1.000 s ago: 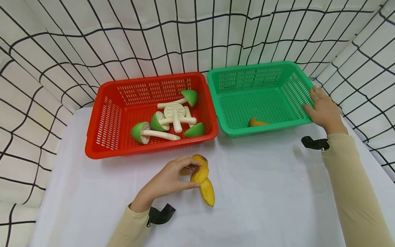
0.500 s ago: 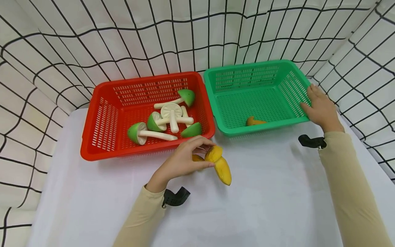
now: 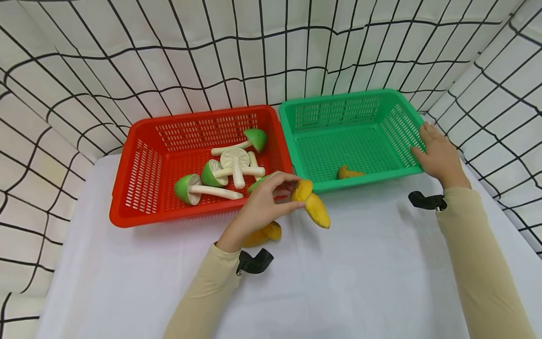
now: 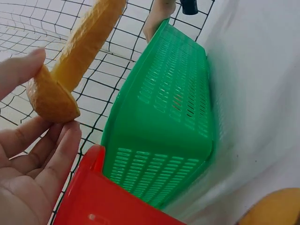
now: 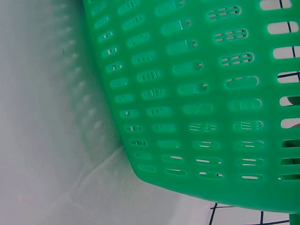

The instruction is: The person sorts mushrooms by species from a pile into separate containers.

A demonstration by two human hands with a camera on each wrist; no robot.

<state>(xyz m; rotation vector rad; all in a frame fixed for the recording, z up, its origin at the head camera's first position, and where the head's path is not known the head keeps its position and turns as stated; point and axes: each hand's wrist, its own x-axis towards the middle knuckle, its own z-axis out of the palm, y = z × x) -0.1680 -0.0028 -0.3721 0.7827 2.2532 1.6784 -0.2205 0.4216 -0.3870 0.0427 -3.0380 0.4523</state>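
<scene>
Left hand (image 3: 264, 205) is raised above the white worktop (image 3: 364, 273), grip closed on a yellow mushroom (image 3: 312, 205) — thumb and fingertips pinch its cap, and the stem slants down and to the right. The mushroom hangs clear of the cloth, just in front of the near edges where the red basket (image 3: 139, 188) and the green basket (image 3: 355, 136) meet. In the left wrist view the same yellow mushroom (image 4: 70, 61) sits between thumb and fingers (image 4: 51, 154), with the green basket wall (image 4: 164, 131) close behind it. A second yellow mushroom (image 3: 263, 235) lies on the worktop directly beneath the left wrist, partly hidden by it. Right hand (image 3: 438, 153) rests against the right wall of the green basket, fingers laid flat along the rim — grip open, nothing held. Inside the green basket one small yellow mushroom (image 3: 348, 173) lies near the front wall. The red basket holds several green-capped mushrooms (image 3: 199, 187) with white stems, clustered in its middle and right part. Right wrist view shows only the slotted green wall (image 5: 201, 103) and the white cloth beside it. Grid-patterned fabric (image 3: 211, 56) backs the scene.
</scene>
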